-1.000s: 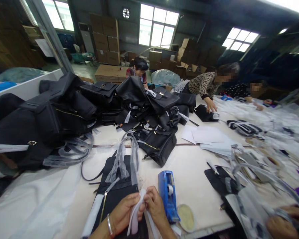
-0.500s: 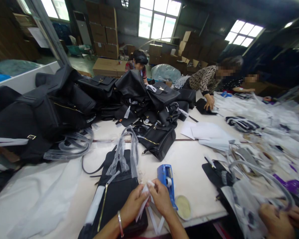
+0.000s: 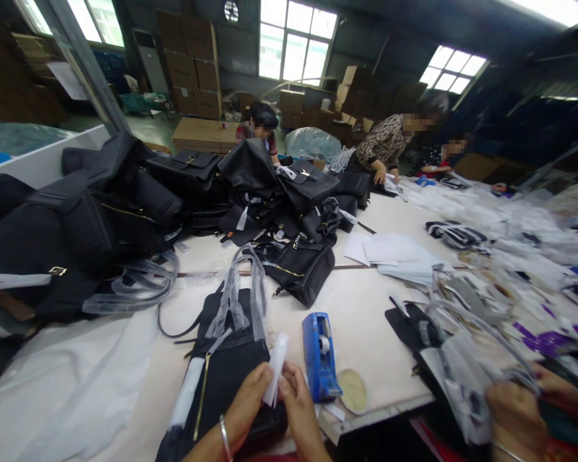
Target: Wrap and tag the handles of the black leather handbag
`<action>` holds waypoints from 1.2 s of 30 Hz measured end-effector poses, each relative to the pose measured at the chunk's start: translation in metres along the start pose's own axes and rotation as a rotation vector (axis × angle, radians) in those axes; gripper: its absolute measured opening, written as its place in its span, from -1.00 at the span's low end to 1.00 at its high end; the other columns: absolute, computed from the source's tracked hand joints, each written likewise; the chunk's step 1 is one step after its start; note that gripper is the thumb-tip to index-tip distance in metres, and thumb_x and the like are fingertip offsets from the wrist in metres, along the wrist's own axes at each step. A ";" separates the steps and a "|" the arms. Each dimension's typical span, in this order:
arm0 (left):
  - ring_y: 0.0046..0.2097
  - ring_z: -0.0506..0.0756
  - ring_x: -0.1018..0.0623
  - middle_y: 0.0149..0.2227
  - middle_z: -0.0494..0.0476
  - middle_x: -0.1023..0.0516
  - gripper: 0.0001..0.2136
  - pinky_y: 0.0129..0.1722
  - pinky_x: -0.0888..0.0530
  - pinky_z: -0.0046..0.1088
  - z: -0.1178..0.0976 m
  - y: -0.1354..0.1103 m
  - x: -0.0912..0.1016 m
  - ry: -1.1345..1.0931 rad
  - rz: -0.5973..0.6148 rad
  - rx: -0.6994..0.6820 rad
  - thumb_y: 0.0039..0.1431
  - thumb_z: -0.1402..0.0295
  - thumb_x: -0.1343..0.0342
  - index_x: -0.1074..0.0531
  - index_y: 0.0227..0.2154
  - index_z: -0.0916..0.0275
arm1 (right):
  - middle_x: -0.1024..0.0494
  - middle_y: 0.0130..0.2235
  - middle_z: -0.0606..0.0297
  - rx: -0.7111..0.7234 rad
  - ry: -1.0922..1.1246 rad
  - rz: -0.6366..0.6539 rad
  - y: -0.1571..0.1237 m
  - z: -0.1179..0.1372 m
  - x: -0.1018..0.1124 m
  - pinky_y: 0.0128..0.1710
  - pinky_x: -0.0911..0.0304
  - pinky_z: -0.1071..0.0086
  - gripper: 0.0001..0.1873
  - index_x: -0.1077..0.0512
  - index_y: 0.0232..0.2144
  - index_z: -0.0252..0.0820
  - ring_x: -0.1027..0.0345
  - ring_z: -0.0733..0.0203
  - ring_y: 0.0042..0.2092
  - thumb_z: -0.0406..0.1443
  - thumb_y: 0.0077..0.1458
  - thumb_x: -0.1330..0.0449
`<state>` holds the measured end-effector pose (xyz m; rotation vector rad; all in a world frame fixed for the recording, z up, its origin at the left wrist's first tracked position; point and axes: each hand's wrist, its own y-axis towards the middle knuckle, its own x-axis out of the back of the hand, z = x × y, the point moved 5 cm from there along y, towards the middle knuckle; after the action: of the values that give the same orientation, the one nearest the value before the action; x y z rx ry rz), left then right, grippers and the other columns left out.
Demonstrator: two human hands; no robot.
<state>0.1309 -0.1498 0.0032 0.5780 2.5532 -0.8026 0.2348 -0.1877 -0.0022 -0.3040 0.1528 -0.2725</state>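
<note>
Strip (image 3: 276, 370), white and narrow, stood upright between our hands, above the right edge of a black bag (image 3: 231, 375) lying on the table (image 3: 366, 346). Our left hand (image 3: 249, 396) was closed on it, thumb against its side; our right hand (image 3: 295, 393) pinched it low on the other side. We judged that two hands were used because so thin and limp a piece would fold under one, and that pinching it low left its upper end free.

Beneath, the bag lay flat with its handles (image 3: 258, 301) pointing away from us, probably to keep them clear of our wrists. They were sleeved in clear plastic, likely against scuffs. Just right of the bag stood a blue tape dispenser (image 3: 324, 369), seemingly placed within easy reach of our right hand, and beside it a pale round dish (image 3: 352, 390) near the table edge.

Farther out lay a smaller bag (image 3: 301, 274), then white sheets (image 3: 397, 249), and beyond them a heap of black bags (image 3: 250, 168). At far right, a co-worker's hands (image 3: 517, 407) were busy at another bag (image 3: 407, 328).
</note>
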 end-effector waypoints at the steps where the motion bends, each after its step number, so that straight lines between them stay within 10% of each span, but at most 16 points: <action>1: -0.41 0.02 -0.38 -0.43 0.09 -0.47 -0.59 -0.36 -0.30 -0.51 0.001 -0.001 0.001 0.010 -0.004 -0.008 0.14 0.05 -0.09 -0.45 -0.19 0.34 | -0.50 -0.09 0.12 0.001 0.025 -0.008 -0.001 -0.001 -0.002 -0.09 -0.33 0.22 -0.54 -0.33 -0.06 -0.14 -0.40 0.06 -0.07 -0.02 0.06 -0.14; 19: -0.20 0.16 -0.49 -0.24 0.19 -0.57 -0.61 -0.17 -0.37 -0.38 -0.010 -0.014 -0.004 0.073 0.020 -0.035 0.12 0.10 -0.12 -0.46 -0.12 0.30 | -0.54 -0.21 0.23 0.194 -0.529 -0.157 -0.012 0.014 -0.015 -0.21 -0.37 0.35 -0.79 -0.30 -0.14 -0.11 -0.48 0.14 -0.20 -0.28 0.15 -0.01; 27: -0.27 0.14 -0.53 -0.33 0.23 -0.57 -0.62 -0.18 -0.41 -0.34 0.004 -0.005 0.000 -0.252 -0.039 0.029 0.08 0.09 -0.17 -0.50 -0.23 0.36 | -0.38 0.07 0.07 0.501 -0.905 -0.178 -0.036 0.031 -0.017 0.03 -0.27 0.13 -0.44 -0.18 0.13 -0.12 -0.29 -0.04 0.08 -0.27 0.07 -0.14; 36: -0.04 0.22 -0.47 -0.07 0.22 -0.50 -0.48 0.03 -0.32 -0.26 -0.018 -0.028 -0.004 -0.161 0.213 -0.066 -0.13 0.36 -0.36 -0.36 -0.04 0.22 | -0.48 -0.36 0.25 0.284 -0.756 -0.245 -0.028 0.018 -0.008 -0.28 -0.27 0.30 -0.82 -0.37 -0.39 -0.09 -0.38 0.12 -0.30 -0.21 0.19 -0.01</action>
<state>0.1163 -0.1607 0.0309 0.7187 2.3158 -0.6601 0.2238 -0.2059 0.0247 -0.1262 -0.6683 -0.3999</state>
